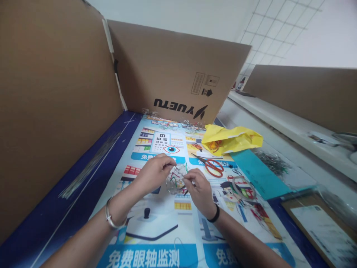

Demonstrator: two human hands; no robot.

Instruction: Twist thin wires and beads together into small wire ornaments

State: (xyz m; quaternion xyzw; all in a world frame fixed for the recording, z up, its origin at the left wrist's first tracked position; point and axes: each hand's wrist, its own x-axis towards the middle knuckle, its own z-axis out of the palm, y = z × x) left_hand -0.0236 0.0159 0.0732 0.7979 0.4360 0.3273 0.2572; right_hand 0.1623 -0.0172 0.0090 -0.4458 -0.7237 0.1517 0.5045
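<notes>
My left hand [153, 173] and my right hand [198, 189] meet over a printed poster [156, 223], both pinched on a small clear plastic bag [176, 179] holding red and green wire-like bits. The left fingers grip its top left edge, the right fingers its right edge. A silver bangle sits on my left wrist and a black band on my right. Red-handled scissors [211, 165] lie just beyond my right hand.
Cardboard walls stand at the left [50, 104] and back [173, 70]. A crumpled yellow bag [231, 138] lies behind the scissors. A teal sheet [258, 173], a pile of thin metal wires [272, 160] and a roll of clear tape [242, 186] are at the right.
</notes>
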